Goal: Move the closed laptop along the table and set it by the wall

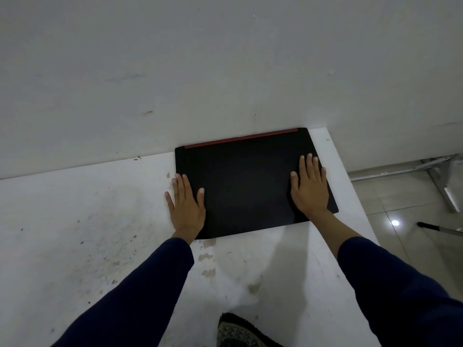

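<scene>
A closed black laptop (248, 186) with a red strip along its far edge lies flat on the white table (87, 234), its far edge against the grey wall (200, 71). My left hand (186, 206) rests flat on the laptop's left edge, fingers spread, partly over the table. On the lid's right side my right hand (310, 186) lies palm down with fingers apart. Neither hand curls around the laptop.
The table surface is stained and scuffed, and its right edge (355, 196) runs just beside the laptop. Beyond it is tiled floor (406, 209) with a metal frame (441, 181). A patterned dark object (238, 331) sits at the near edge.
</scene>
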